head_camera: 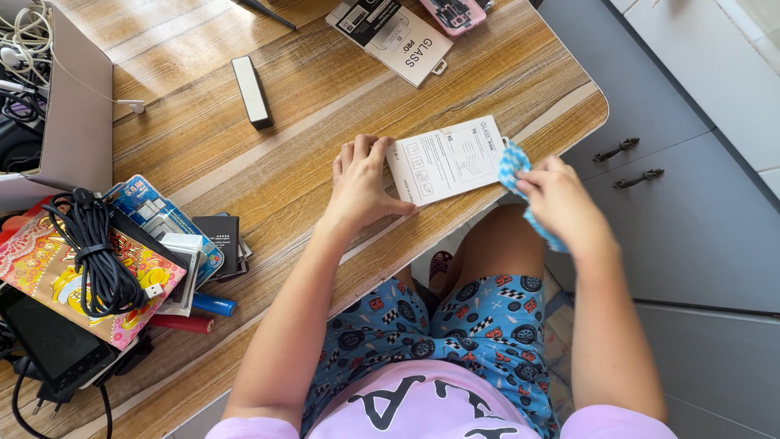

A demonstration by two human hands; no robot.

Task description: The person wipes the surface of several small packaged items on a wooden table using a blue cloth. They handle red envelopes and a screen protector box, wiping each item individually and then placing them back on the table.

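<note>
A flat white cardboard package (pixel 448 159) lies on the wooden table (pixel 325 97) near its front edge. My left hand (pixel 361 180) rests on the table with its fingertips pressing the package's left end. My right hand (pixel 561 199) pinches a small blue-and-white patterned cloth (pixel 513 162) that touches the package's right end and hangs down below the hand past the table edge.
A second white package (pixel 396 36) and a pink phone case (pixel 457 13) lie at the far edge. A slim black-and-white bar (pixel 251 90) sits mid-table. On the left are a cable box (pixel 65 97), a coiled black cable (pixel 96 248), boxes and pens. Grey cabinets (pixel 682 203) stand on the right.
</note>
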